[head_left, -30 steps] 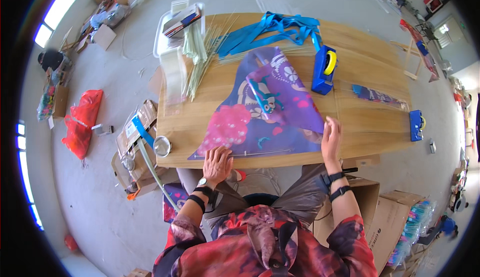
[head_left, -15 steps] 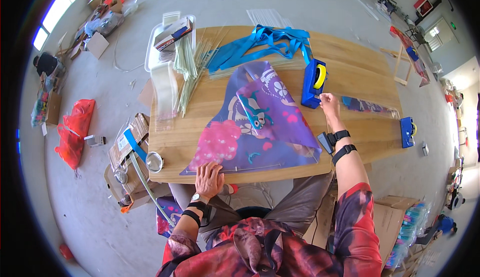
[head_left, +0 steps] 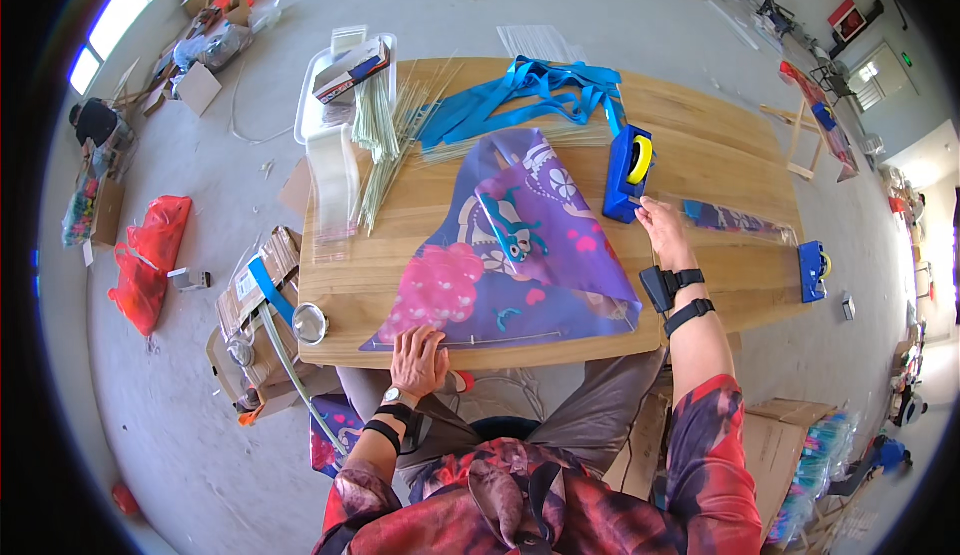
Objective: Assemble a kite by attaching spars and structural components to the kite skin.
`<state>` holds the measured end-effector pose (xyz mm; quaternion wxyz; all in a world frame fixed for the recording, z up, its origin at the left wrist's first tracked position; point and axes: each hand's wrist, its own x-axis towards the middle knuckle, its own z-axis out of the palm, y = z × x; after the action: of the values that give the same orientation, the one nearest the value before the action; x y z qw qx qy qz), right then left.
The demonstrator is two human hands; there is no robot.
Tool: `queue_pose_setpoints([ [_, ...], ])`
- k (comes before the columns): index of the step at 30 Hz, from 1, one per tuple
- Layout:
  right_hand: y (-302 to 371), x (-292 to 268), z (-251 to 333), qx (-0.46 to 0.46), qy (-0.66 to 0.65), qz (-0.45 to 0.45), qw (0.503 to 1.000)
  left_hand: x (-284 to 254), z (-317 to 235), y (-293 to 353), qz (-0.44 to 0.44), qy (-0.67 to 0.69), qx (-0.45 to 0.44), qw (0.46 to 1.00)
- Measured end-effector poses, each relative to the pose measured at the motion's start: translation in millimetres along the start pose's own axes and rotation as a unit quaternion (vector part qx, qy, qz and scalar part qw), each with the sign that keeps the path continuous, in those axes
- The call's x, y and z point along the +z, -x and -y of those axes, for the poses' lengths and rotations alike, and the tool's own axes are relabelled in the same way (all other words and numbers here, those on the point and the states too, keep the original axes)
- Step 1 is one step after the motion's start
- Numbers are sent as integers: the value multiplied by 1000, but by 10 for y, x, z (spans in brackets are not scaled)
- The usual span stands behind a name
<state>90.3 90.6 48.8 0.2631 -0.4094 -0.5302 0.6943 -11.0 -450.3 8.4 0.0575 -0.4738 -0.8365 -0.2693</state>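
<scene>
On the wooden table lies a purple printed fabric piece with pink and white patterns and a blue cartoon figure, folded over at its right side. My left hand rests on its near edge, fingers laid flat over a thin pale rod that runs along this edge. My right hand is at the near end of a blue tape dispenser holding a yellow-cored roll. Its thumb and forefinger are pinched together at the tape end; the tape itself barely shows.
Blue ribbon strips and a bundle of pale thin sticks lie at the far side. A white plastic tray stands far left, a round metal dish near left. A second blue tape dispenser sits at the right edge.
My right hand has shifted slightly down and left beside the dispenser, its fingers still pinched. The left hand stays on the fabric edge. The whole view has moved a little.
</scene>
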Motion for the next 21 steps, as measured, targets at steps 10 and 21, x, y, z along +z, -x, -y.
queue_pose_setpoints([
  [10,-52,-81,-348,30,202,-90,975,17,-39,-1,7,-1,2,1000],
  [21,-551,58,-589,52,152,-165,973,-28,2,-40,1,-15,-9,1000],
])
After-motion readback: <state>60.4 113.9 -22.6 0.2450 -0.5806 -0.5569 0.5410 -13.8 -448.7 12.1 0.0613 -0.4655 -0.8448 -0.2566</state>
